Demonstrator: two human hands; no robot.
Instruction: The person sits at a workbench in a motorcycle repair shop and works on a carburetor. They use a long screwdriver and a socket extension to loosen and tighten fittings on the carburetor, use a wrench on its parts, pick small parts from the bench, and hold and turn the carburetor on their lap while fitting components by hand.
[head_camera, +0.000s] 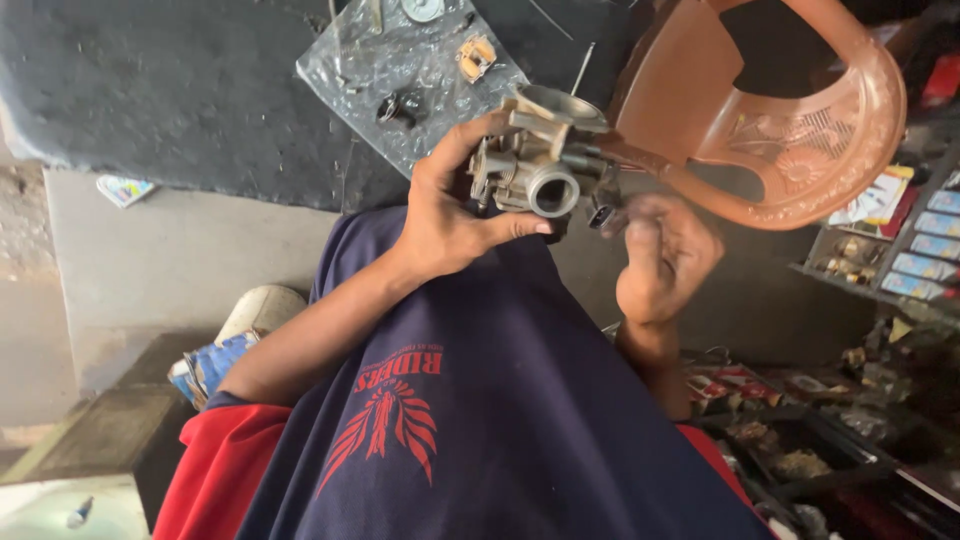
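The right hand (665, 255) is blurred, so its grip cannot be told; it sits just right of the metal carburetor (540, 160). The left hand (450, 215) grasps the carburetor at upper centre of the frame.

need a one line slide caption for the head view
Left hand grips a grey metal carburettor while the blurred right hand works at its side, a brown plastic chair beyond.

Blue-and-white boxed packages (925, 255) stacked on the right-hand shelf (850, 282)
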